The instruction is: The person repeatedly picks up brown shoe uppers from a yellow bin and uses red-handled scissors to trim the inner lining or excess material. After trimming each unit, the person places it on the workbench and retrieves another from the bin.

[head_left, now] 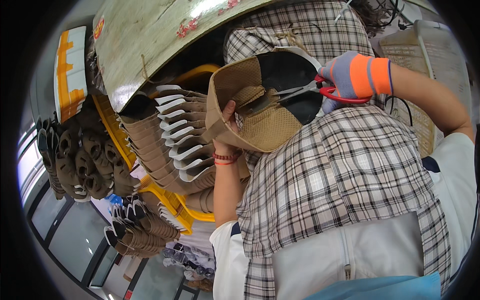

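My left hand [227, 132], bare with a red beaded bracelet at the wrist, grips a tan shoe upper [235, 75] by its near left side. The thumb is inside the upper, and some of the fingers are hidden behind it. The upper has a textured tan lining, a black inner section and a pale edge. In my right hand [355, 75], which wears a grey and orange glove, is a pair of scissors [320, 90] with red handles. Its blades point left into the upper, slightly apart, close to the lining. Whether they touch it I cannot tell.
Left of my hands, stacked brown uppers with white edges [182, 135] lie by yellow crates [175, 200]. A worn board [150, 45] overhangs them. More brown shoe pieces [82, 160] hang at far left. Checked cloth [340, 165] covers my lap; a translucent bin [440, 65] stands at right.
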`<act>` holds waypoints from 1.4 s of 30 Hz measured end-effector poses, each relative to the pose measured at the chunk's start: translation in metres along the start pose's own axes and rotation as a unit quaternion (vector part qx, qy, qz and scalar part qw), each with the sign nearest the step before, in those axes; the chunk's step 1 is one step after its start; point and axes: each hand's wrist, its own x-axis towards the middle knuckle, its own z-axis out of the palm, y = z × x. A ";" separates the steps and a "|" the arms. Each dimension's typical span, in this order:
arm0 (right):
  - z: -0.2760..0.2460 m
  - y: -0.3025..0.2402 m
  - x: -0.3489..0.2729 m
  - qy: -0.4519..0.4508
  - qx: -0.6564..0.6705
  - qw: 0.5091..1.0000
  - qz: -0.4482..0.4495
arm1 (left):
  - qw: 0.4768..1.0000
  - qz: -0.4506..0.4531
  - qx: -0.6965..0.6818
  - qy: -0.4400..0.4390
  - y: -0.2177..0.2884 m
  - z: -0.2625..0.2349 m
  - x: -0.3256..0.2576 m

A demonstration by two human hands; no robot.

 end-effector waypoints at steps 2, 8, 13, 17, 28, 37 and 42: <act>0.007 0.004 0.003 0.029 -0.013 0.999 -0.015 | 1.000 0.011 -0.010 0.004 -0.001 0.006 0.003; 0.009 0.004 -0.006 0.109 -0.014 0.993 -0.051 | 0.948 0.110 0.293 0.059 0.015 -0.018 -0.008; 0.017 0.035 -0.033 0.289 0.094 0.952 -0.022 | 0.670 0.526 0.521 -0.058 0.177 0.089 -0.012; 0.024 0.052 -0.022 0.342 0.167 0.925 0.008 | 0.304 0.618 0.722 -0.065 0.244 0.144 0.060; 0.046 0.073 -0.006 0.482 0.232 0.832 -0.146 | 0.874 0.173 0.401 -0.214 0.216 0.219 0.311; 0.038 0.071 -0.007 0.435 0.230 0.854 -0.167 | 0.993 0.044 -0.089 0.066 0.091 0.311 0.428; 0.041 0.073 -0.007 0.481 0.213 0.839 -0.141 | 0.967 0.244 0.036 -0.072 0.122 0.246 0.363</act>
